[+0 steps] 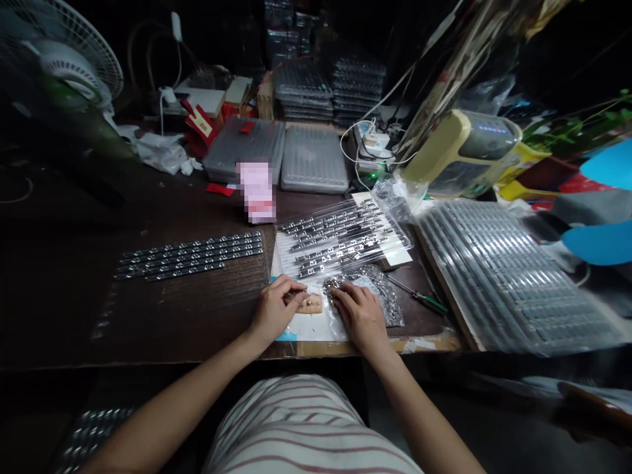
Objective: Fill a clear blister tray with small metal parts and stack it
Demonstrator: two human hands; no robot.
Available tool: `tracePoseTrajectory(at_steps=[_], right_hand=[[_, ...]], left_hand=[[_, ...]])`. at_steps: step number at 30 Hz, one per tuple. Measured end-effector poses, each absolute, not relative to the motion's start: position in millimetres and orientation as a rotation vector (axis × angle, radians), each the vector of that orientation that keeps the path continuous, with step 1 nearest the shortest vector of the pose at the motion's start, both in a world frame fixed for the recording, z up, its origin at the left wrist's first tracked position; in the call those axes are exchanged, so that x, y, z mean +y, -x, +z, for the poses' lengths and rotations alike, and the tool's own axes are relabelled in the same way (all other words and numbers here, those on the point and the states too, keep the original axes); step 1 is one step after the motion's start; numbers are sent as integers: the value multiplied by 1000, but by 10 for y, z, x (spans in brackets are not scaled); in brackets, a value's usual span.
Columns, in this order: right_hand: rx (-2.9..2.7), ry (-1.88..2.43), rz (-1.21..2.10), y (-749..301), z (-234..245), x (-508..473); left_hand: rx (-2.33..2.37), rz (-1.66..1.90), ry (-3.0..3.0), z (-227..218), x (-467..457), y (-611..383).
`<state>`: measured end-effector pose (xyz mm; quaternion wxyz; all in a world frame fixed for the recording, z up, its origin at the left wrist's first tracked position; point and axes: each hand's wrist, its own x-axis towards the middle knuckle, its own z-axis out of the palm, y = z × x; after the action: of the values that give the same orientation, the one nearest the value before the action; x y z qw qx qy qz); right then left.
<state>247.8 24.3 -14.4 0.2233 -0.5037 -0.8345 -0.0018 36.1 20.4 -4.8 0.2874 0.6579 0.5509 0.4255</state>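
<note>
A small tan block (310, 304), with what look like small metal bits on it, lies on white paper at the table's front edge. My left hand (274, 309) is at the block's left side, thumb and forefinger closed in a pinch; what sits between them is too small to tell. To the right, my right hand (364, 317) reaches with bent fingers into small shiny metal parts (336, 284) on a clear plastic bag (390, 303). Its fingertips are pressed together among the parts, and what they grip is hidden.
Behind my hands lies a clear ribbed tray (340, 234) with rows of dark metal pieces. More rows of metal pieces (192, 255) lie left. A green-handled screwdriver (419, 295) and a large stack of trays (513, 276) are right. A fan (74, 66) stands far left.
</note>
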Motion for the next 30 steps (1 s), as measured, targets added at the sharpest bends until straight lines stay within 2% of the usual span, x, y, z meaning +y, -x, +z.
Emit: tracePoseTrajectory(at_steps=[10, 26, 30], right_hand=[[-2024, 1394, 128, -2436, -201, 203], [-1997, 1285, 185, -2495, -226, 246], [-1994, 1222, 217, -2409, -170, 229]], left_hand=[[1357, 987, -2087, -138, 194, -548], [1340, 958, -2020, -137, 197, -584], [1326, 1057, -1957, -57, 218, -559]])
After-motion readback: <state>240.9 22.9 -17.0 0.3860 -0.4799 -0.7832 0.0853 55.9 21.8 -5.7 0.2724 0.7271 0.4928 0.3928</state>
